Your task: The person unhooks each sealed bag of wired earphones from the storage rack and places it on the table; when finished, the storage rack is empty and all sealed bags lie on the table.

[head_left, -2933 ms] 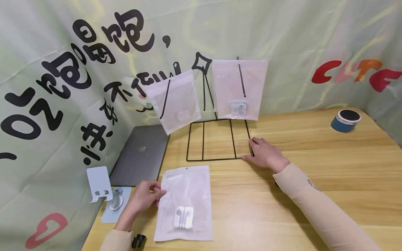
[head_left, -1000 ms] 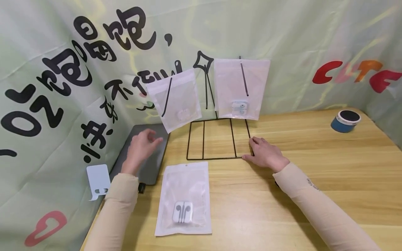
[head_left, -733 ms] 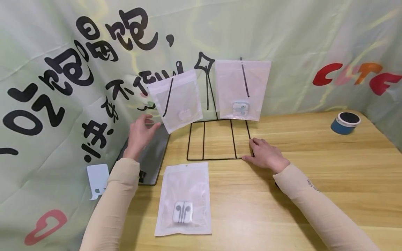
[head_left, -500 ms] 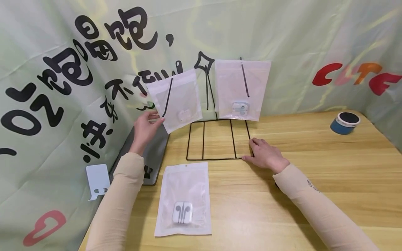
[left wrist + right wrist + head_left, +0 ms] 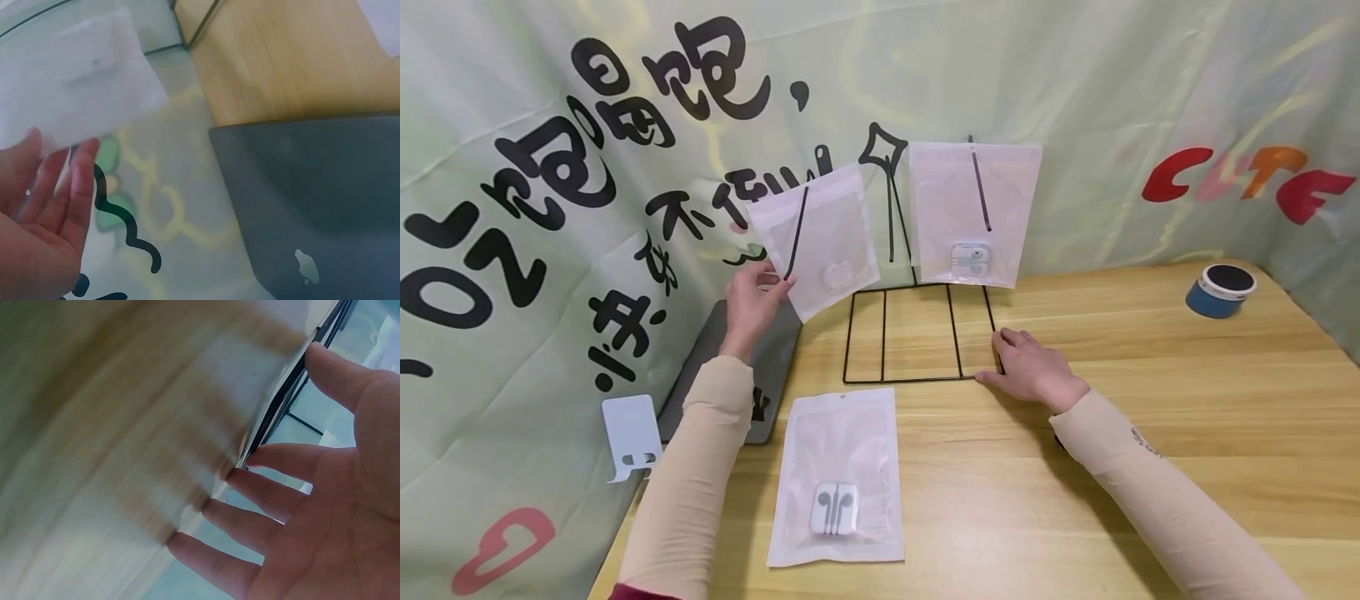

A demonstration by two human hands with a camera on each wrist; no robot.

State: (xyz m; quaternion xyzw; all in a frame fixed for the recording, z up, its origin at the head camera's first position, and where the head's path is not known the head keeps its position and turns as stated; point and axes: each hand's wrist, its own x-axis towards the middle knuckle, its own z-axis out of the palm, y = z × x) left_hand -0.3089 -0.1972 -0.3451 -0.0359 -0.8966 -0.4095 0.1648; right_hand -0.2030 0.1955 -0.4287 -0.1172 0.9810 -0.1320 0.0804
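Observation:
My left hand (image 5: 752, 304) is at the lower left edge of a white zip bag (image 5: 816, 242) that hangs tilted on a black hook. In the left wrist view, the bag's edge lies between the thumb and fingers (image 5: 75, 200). My right hand (image 5: 1033, 367) rests at the right corner of the black wire rack (image 5: 902, 381). Its thumb and index fingertips touch the base wire, and the other fingertips are on the table. A second zip bag (image 5: 947, 192), holding boxed earphones (image 5: 970, 259), hangs at the right. Another zip bag (image 5: 842, 442) with white boxed earphones (image 5: 834, 508) lies flat in front.
A grey laptop (image 5: 775, 367) lies shut at the left, partly behind my left arm. Near it stands a pale blue phone stand (image 5: 631, 425). A blue round speaker (image 5: 1221, 291) stands far right on the wooden table (image 5: 1112, 533). A printed cloth (image 5: 1097, 92) hangs behind.
My left hand has let go of the flat bag, moved up over the laptop, and reached the left hanging bag's edge. The right hand has stayed at the rack's corner.

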